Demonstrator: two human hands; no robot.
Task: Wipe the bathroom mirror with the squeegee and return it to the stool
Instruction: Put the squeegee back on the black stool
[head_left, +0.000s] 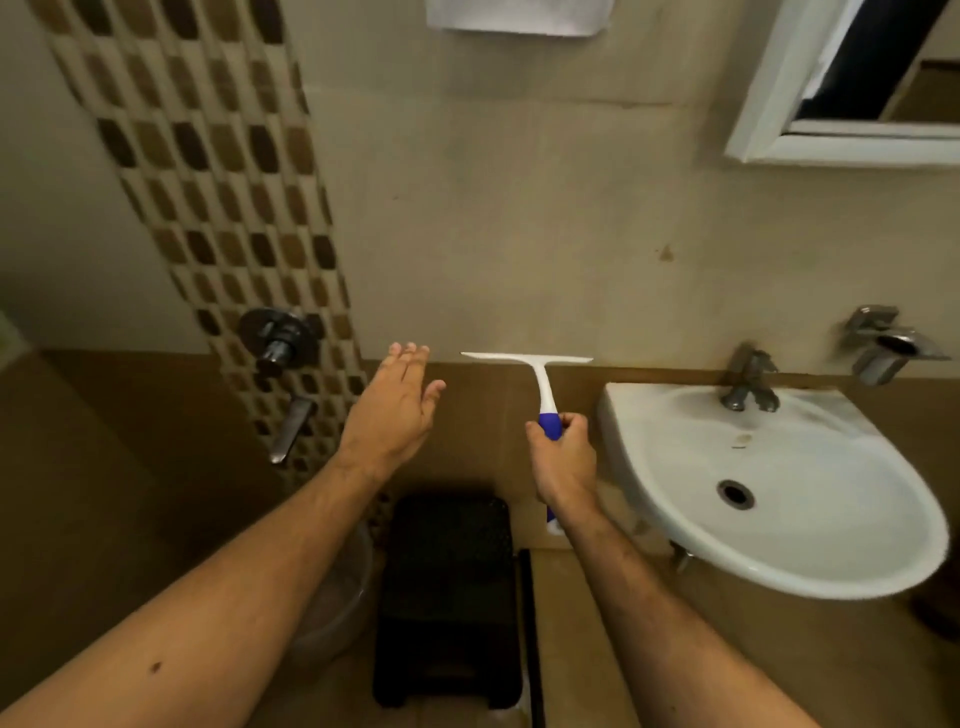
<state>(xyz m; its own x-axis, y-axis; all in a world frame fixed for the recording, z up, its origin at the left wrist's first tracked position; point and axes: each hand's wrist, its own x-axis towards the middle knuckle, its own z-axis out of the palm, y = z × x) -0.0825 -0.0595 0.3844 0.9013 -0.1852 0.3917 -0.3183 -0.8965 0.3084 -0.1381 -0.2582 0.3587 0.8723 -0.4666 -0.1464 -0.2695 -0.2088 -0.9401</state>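
A white sink (779, 493) sits at your right, the black stool (449, 597) on the floor below and between your arms, and the mirror (852, 83) hangs up at the far right. Your right hand (563, 457) is wrapped around the squeegee (540, 384) by its blue grip, blade level and uppermost. Your left hand (392, 410) is spread, empty, just left of the blade.

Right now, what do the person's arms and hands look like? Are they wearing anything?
Both arms are bare all the way up, with no sleeves showing. The left hand and the right hand wear no gloves, and I see no rings, watch or bracelets. There is fine hair on the forearms, and the left forearm has a small dark spot near the elbow.
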